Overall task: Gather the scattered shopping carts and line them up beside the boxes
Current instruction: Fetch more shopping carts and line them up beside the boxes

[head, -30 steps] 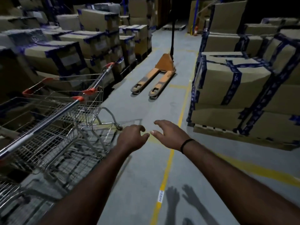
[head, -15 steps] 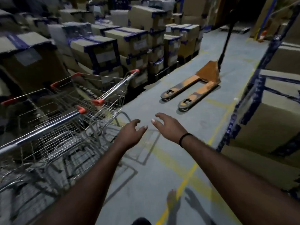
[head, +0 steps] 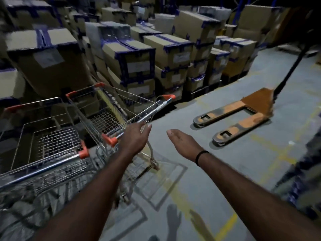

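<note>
Nearest you on the left, the near shopping cart (head: 43,150) and, just beyond it, the second shopping cart (head: 111,110) stand side by side close against the stacked boxes (head: 139,66). Your left hand (head: 134,139) is at the second cart's handle (head: 154,109), fingers straight and not curled round it, contact not determinable. Your right hand (head: 184,143) hovers over the floor (head: 191,180), fingers straight and pressed together, holding nothing, while farther right an orange pallet jack (head: 239,117) rests on the floor, forks pointing left toward the carts.
</note>
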